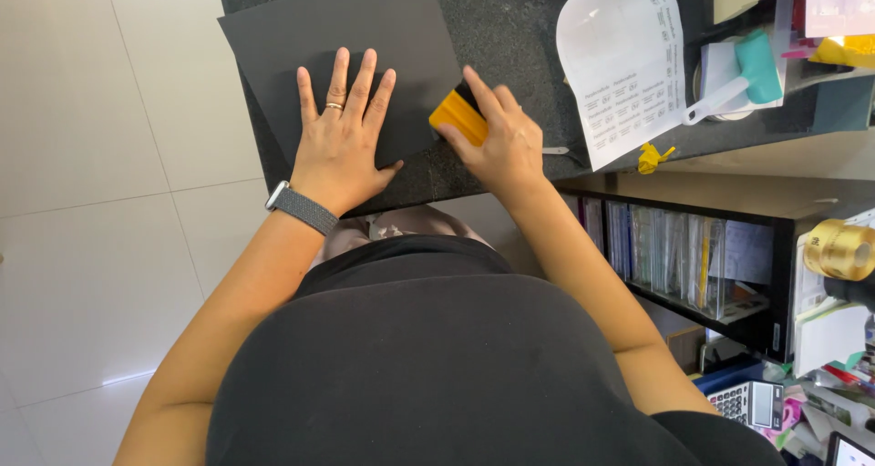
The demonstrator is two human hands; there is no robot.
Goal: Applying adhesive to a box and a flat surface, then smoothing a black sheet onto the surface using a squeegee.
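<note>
Dark speckled counter [510, 29]: black sheet [365, 29], printed paper [629, 65], yellow scrap [652, 158] lying on it.

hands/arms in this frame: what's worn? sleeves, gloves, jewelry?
Both arms bare to above the elbow, no sleeves or gloves in view. Left hand: a thin ring on one finger, and a watch with a grey woven band on the wrist. Right hand: nothing worn. Torso in a black top.
</note>
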